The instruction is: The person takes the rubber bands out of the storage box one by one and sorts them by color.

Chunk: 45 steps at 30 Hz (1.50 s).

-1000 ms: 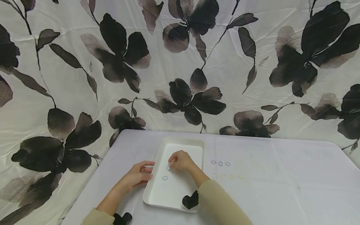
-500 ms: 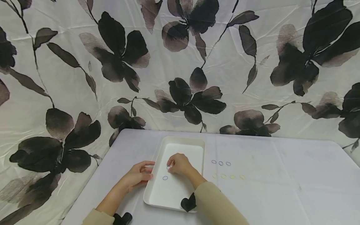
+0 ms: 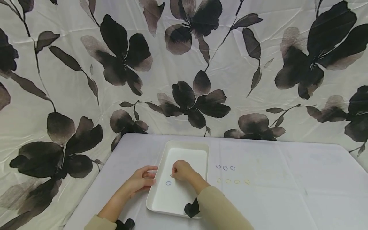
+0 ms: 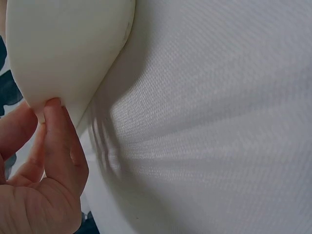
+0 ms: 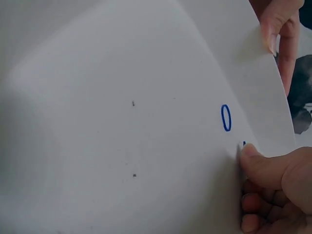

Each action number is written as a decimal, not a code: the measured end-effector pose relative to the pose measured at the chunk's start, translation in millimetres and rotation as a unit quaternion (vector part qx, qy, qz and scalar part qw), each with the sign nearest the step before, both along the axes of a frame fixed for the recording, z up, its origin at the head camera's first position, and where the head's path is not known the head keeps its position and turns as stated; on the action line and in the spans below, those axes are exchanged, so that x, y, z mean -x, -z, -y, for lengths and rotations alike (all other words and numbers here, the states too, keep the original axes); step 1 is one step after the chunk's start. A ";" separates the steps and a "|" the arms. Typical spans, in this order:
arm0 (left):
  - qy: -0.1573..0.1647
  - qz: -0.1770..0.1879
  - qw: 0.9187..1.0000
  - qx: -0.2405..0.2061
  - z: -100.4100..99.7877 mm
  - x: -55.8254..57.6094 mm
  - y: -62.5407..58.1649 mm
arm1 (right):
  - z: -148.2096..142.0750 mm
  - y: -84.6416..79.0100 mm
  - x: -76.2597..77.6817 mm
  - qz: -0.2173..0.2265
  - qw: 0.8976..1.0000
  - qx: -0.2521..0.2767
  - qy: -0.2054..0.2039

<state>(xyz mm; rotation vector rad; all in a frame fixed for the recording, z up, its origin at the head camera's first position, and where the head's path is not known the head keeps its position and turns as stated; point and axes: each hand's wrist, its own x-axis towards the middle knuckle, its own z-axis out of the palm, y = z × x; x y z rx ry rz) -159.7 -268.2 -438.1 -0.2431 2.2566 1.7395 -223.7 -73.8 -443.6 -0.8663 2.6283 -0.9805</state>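
A shallow white tray [image 3: 161,204] lies on the table in the head view. My left hand [image 3: 141,181] grips its left rim, and the left wrist view shows thumb and fingers [image 4: 58,146] on either side of that rim. Inside the tray lies a small blue rubber band [image 3: 168,183], seen again as a narrow blue loop [image 5: 226,118] in the right wrist view. Just beyond it, my right hand [image 3: 183,171] is down at the tray floor with curled fingers. It pinches a second blue band [image 5: 244,143], mostly hidden by the thumb.
Right of the tray, three blue bands [image 3: 225,168] lie in a row on the white tablecloth [image 3: 287,191]. Several yellow bands [image 3: 237,181] form a row nearer me. A floral curtain [image 3: 184,64] hangs behind the table.
My right hand has shifted slightly toward me, and its fingers now cover most of the far blue band, which showed more earlier. The left hand keeps its place on the rim.
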 end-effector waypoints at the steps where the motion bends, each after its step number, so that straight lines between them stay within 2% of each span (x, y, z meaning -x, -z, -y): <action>1: 0.000 0.000 1.000 0.000 -0.1 0.4 0.0 | -0.7 -0.8 0.9 0.006 1.000 -0.002 -0.004; 4: -0.005 -0.001 1.000 0.002 0.0 1.8 0.7 | -3.9 -4.5 4.6 0.029 1.000 0.005 -0.010; 13: -0.016 0.002 1.000 0.011 0.4 2.8 1.8 | -12.2 -5.7 8.1 0.070 0.996 0.058 0.013; 27: -0.013 0.000 1.000 0.013 1.3 0.0 4.0 | -17.1 -8.5 3.7 0.149 0.981 0.119 0.026; 34: -0.012 -0.003 1.000 0.007 0.5 -1.3 4.4 | -24.4 -10.3 1.5 0.156 0.978 0.131 0.031; 45: -0.013 -0.010 1.000 0.009 0.6 0.8 3.4 | -35.3 -10.9 4.1 0.167 0.970 0.162 0.063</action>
